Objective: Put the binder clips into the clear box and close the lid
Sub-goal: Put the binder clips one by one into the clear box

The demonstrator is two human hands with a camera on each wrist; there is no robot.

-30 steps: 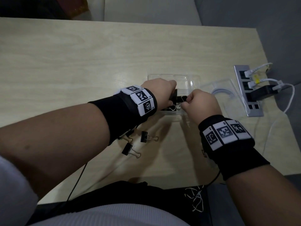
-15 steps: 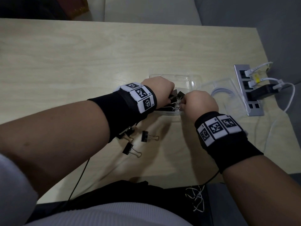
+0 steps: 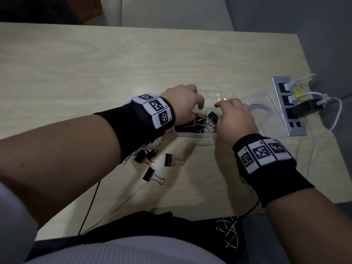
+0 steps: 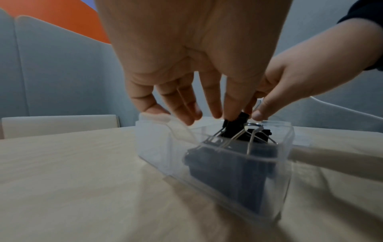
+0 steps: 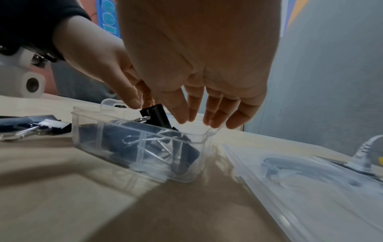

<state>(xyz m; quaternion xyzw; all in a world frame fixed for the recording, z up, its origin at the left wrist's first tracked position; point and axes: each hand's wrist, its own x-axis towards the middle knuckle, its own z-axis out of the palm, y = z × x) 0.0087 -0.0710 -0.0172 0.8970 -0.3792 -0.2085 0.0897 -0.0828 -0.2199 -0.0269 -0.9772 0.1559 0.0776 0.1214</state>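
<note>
The small black steel binder clips with folding wire handles point(image 3: 202, 121) are mostly heaped in the clear, thin-walled plastic box point(image 4: 244, 176) directly under both grips; one clip point(image 5: 155, 117) stands proud of the heap. The left hand point(image 3: 182, 101) hovers over the box with fingers straight and spread, holding nothing, its fingertips point(image 4: 230, 113) just at that upright clip. The right hand point(image 3: 236, 117) is likewise released, its fingers hanging loose above the box's rim.

Four more clips point(image 3: 152, 175) lie on the pale wood bench point(image 3: 95, 73), beneath the left forearm and back toward the body from both grips. The clear flat lid point(image 3: 266, 109) lies just beyond the right grip's outer side.

Each clip is probably light, rigid and smooth; the wire loops swing and tangle, so pinching the black body across its flat sides looks surest. The box likely slides and flexes easily, so steady a wall while loading.
</note>
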